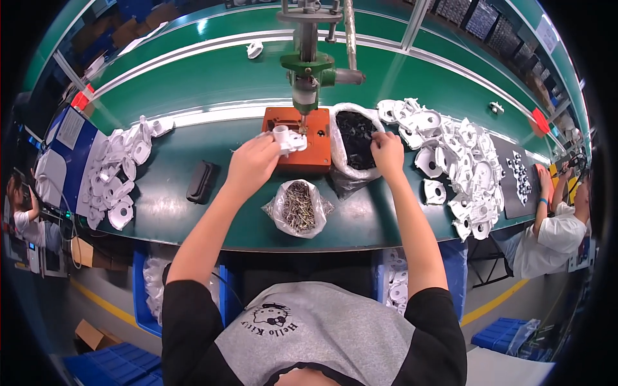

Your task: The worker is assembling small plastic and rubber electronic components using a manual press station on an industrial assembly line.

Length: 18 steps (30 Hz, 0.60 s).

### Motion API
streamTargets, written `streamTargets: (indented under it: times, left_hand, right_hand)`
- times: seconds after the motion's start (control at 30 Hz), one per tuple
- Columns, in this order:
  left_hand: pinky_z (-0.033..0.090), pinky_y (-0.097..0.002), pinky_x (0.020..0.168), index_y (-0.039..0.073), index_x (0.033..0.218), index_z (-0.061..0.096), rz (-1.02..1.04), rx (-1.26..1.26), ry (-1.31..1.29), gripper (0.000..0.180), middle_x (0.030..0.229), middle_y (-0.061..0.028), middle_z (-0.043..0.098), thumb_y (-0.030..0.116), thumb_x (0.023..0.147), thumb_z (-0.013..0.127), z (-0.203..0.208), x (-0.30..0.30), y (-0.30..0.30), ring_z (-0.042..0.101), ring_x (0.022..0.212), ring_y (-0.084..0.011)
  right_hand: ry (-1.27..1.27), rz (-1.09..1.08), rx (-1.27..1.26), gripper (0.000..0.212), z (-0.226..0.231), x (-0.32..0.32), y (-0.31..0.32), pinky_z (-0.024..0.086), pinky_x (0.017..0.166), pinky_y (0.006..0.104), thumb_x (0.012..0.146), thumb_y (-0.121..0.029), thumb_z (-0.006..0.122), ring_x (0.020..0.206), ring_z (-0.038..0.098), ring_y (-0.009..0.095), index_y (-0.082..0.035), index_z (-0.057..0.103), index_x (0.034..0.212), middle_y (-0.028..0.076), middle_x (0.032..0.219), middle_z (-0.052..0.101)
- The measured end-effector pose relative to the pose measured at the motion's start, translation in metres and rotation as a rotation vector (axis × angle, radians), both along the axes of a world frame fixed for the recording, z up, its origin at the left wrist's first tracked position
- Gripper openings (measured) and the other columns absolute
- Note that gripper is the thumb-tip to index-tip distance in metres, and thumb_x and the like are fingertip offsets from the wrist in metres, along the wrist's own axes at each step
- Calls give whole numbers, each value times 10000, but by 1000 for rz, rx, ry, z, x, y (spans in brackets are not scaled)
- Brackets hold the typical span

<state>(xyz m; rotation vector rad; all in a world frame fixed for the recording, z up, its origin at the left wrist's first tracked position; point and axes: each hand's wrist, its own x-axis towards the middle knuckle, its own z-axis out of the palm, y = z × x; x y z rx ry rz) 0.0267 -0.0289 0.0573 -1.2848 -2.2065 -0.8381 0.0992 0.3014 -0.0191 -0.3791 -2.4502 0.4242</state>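
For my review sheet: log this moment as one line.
left hand: holds white plastic part on orange fixture | right hand: in bag of black parts | nearby: bag of screws

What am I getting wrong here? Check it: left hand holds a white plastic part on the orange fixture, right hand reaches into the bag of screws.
The right hand is wrong: the head view shows it in the bag of black parts, not the bag of screws. The left hand does hold the white plastic part on the orange fixture.
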Motion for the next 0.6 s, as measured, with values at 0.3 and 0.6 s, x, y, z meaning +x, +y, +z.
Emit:
streamTargets:
  times: [0.3, 0.6]
  left_hand:
    - [500, -415, 833, 49, 891, 516, -28, -125, 73, 132, 934, -137, 598, 84, 790, 594, -18, -30, 40, 605, 888, -320]
    - [433, -443, 960, 34, 964, 569, -62, -182, -126, 169, 1089, -186, 575, 160, 854, 591, -36, -42, 27, 553, 1058, -360]
  right_hand:
    - [-185, 49, 236, 261, 2, -17, 16, 445, 779, 389, 704, -173, 694, 975, 510, 265, -172, 709, 964, 69, 1015, 537]
    - [-57, 168, -22, 122, 2, -6, 14, 447, 788, 403, 707, -154, 720, 941, 518, 283, -123, 682, 818, 75, 952, 539]
